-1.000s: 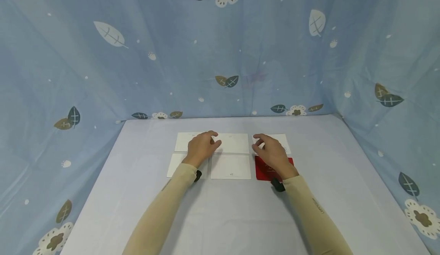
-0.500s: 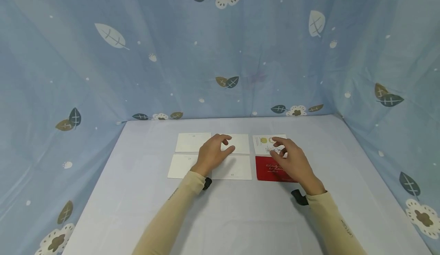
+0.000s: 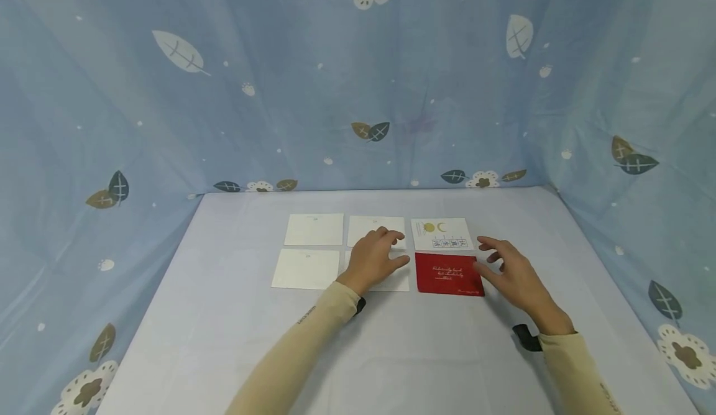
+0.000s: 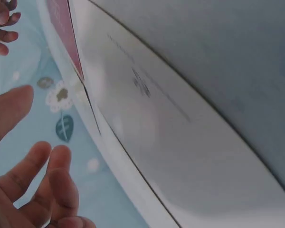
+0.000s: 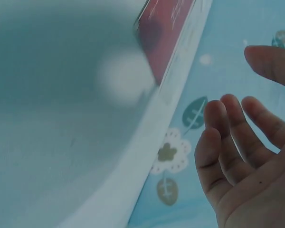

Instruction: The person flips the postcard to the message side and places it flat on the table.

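Observation:
My left hand [image 3: 371,261] hovers over the middle column of cards, fingers loosely bent, holding nothing. Below it, the lower middle white card [image 3: 393,282] is partly covered; the upper middle white card [image 3: 360,228] shows beyond the fingers. Just right of the red card [image 3: 447,273] with pale script is my right hand [image 3: 520,283], also holding nothing, its thumb near the card's edge. Behind the red card lies a white card [image 3: 442,235] printed with a moon and boxed characters. The right wrist view shows the right fingers [image 5: 230,128] relaxed, apart from the red card.
Two more white cards, an upper left one [image 3: 313,230] and a lower left one [image 3: 304,269], lie flat on the white-covered table [image 3: 391,353]. A blue patterned curtain [image 3: 358,79] encloses the table's back and sides.
Both hands have moved to the right: the left from the left cards to over the middle ones, the right off the printed and red cards, which are now uncovered. The cards stay in place.

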Demonstrator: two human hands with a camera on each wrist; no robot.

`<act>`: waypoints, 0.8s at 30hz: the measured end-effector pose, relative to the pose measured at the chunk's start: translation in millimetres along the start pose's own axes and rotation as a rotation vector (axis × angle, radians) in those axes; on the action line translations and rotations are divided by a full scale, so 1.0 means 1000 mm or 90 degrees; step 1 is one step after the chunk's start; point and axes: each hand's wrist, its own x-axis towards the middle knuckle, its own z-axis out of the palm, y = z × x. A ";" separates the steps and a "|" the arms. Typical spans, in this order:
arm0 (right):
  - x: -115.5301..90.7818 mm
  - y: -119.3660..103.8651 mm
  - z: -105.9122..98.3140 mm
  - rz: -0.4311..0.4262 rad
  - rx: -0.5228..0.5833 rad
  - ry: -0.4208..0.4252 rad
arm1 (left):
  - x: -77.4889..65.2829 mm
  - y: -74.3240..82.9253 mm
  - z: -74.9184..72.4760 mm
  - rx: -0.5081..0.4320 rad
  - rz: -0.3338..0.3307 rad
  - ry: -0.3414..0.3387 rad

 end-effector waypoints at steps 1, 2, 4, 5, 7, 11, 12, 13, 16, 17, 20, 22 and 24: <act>-0.001 0.002 -0.001 -0.005 -0.001 0.002 | 0.001 0.002 0.002 0.006 0.003 -0.008; -0.002 0.005 -0.003 -0.009 -0.003 0.004 | 0.002 0.005 0.004 0.008 0.005 -0.016; -0.002 0.008 -0.005 -0.012 -0.006 0.001 | 0.004 0.009 0.007 0.012 0.006 -0.032; -0.003 0.009 -0.006 -0.012 -0.006 -0.002 | 0.005 0.011 0.009 0.013 0.007 -0.040; -0.004 0.011 -0.007 -0.008 -0.002 -0.011 | 0.007 0.014 0.012 0.018 0.008 -0.056; -0.006 0.013 -0.008 0.006 0.012 -0.036 | 0.010 0.019 0.018 0.038 0.010 -0.081; -0.006 0.013 -0.008 0.011 0.013 -0.042 | 0.011 0.020 0.020 0.044 0.011 -0.088; -0.007 0.014 -0.008 0.016 0.011 -0.047 | 0.011 0.020 0.021 0.050 0.013 -0.094; -0.007 0.014 -0.005 0.027 0.003 -0.063 | 0.013 0.022 0.024 0.058 0.014 -0.108; -0.007 0.014 -0.004 0.032 -0.002 -0.067 | 0.014 0.022 0.025 0.060 0.013 -0.113; -0.006 0.015 -0.001 0.049 -0.011 -0.079 | 0.015 0.023 0.028 0.062 0.011 -0.130; -0.005 0.016 0.000 0.058 -0.017 -0.090 | 0.015 0.024 0.030 0.065 0.009 -0.138; -0.005 0.017 0.000 0.065 -0.020 -0.098 | 0.016 0.025 0.031 0.070 0.013 -0.143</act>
